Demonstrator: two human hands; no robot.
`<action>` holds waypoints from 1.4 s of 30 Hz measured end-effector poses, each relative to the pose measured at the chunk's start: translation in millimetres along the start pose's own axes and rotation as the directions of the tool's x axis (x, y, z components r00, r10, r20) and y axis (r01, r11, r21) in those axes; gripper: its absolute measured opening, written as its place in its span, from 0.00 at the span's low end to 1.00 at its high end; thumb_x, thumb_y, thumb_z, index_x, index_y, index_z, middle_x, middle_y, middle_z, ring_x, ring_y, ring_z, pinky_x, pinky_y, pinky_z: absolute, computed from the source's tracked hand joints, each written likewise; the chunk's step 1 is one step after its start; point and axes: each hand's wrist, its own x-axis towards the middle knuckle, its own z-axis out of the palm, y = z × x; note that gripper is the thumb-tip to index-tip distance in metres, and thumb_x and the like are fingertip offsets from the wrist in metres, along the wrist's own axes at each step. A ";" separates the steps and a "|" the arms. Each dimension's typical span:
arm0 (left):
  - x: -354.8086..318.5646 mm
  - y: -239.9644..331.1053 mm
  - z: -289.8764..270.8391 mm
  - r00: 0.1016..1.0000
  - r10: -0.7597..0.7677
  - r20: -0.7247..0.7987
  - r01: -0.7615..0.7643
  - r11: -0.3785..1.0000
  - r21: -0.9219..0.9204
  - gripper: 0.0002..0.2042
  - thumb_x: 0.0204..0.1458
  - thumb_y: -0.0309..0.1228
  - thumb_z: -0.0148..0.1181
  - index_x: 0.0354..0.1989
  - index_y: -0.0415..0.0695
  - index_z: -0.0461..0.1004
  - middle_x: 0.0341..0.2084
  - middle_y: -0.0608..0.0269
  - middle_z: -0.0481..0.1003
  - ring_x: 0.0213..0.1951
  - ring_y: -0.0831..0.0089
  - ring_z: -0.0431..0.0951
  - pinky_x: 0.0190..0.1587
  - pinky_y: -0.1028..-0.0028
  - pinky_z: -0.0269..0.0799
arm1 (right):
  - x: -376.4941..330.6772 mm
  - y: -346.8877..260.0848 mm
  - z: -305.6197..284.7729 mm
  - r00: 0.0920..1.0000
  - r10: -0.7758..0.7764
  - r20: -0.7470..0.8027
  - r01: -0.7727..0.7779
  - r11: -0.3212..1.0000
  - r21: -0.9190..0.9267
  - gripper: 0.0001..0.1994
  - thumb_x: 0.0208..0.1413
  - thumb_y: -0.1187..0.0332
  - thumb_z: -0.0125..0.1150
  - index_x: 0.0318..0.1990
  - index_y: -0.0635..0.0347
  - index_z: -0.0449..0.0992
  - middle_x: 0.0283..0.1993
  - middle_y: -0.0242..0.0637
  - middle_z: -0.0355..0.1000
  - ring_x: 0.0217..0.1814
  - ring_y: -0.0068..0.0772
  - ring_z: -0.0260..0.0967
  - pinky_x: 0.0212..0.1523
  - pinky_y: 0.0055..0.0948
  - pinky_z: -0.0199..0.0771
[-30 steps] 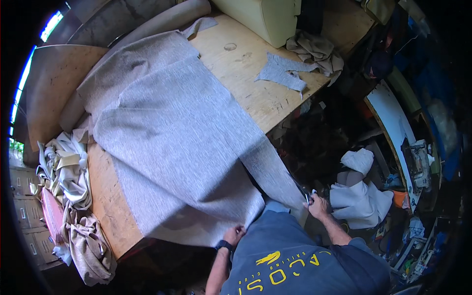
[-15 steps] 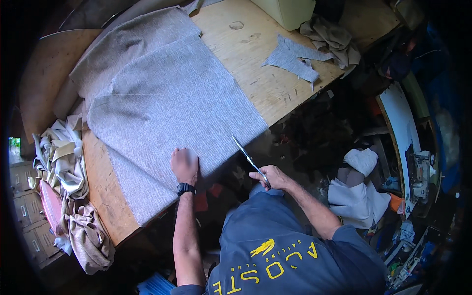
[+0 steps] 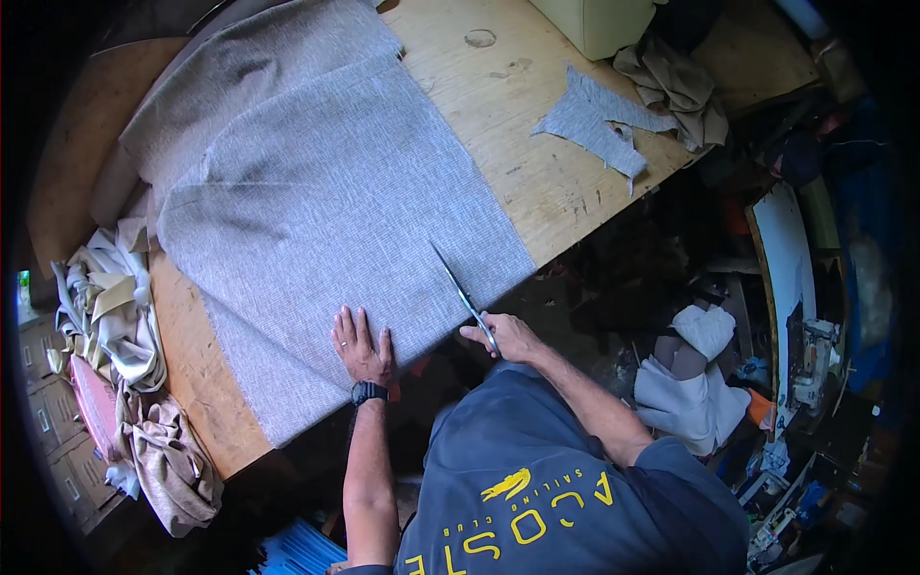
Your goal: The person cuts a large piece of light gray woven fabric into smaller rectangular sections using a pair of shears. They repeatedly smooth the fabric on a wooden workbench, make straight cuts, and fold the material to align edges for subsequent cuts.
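A wide sheet of grey fabric covers much of the pale wooden surface, reaching its near edge in front of me. My left grip is released, laid palm down on the fabric near that edge, fingers spread. My right grip is closed around the handles of the scissors, whose blades point away from me over the fabric; whether they touch it I cannot tell.

On the far right of the surface lies an irregular grey scrap, just beside a crumpled brown cloth, and past them stands a cream padded block. Along the left side, pale cloths are heaped above a rumpled tan cloth, with metal drawers beyond. To my right, off-white material is bundled low in the dim room, near a tall white panel.
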 end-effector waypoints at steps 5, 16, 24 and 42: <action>-0.9 -3.4 -0.1 1.000 0.003 -0.004 -0.003 1.000 -0.014 0.29 0.55 0.44 0.58 0.64 0.42 0.67 0.70 0.46 0.57 0.72 0.50 0.52 0.73 0.49 0.41 | 3.7 -14.3 0.2 0.996 -0.046 -0.082 0.043 0.998 -0.041 0.33 0.54 0.35 0.61 0.26 0.64 0.74 0.25 0.51 0.74 0.35 0.55 0.76 0.38 0.47 0.72; 0.0 -1.4 -3.4 1.000 -0.006 0.009 0.006 0.999 -0.031 0.29 0.54 0.43 0.59 0.63 0.41 0.68 0.69 0.45 0.58 0.72 0.49 0.53 0.72 0.48 0.42 | 29.5 -25.7 -1.7 0.992 -0.063 -0.107 0.060 0.998 -0.034 0.28 0.56 0.41 0.65 0.25 0.61 0.74 0.16 0.34 0.68 0.18 0.25 0.68 0.24 0.34 0.68; 4.8 -1.4 -5.9 1.000 -0.013 0.013 0.014 0.999 -0.037 0.29 0.53 0.42 0.60 0.63 0.41 0.68 0.69 0.45 0.58 0.72 0.48 0.53 0.72 0.47 0.42 | 42.9 -47.0 -17.7 0.997 0.068 0.043 -0.069 0.997 0.023 0.38 0.54 0.30 0.56 0.28 0.67 0.77 0.28 0.53 0.76 0.35 0.52 0.76 0.37 0.46 0.72; 3.3 -1.7 -6.0 1.000 -0.016 0.022 0.017 0.999 -0.044 0.30 0.52 0.44 0.59 0.61 0.41 0.69 0.69 0.45 0.58 0.71 0.48 0.54 0.71 0.46 0.43 | 125.6 -102.2 -38.5 0.997 -0.041 -0.066 0.042 0.999 0.015 0.35 0.54 0.33 0.60 0.26 0.65 0.77 0.20 0.44 0.74 0.26 0.37 0.77 0.32 0.41 0.74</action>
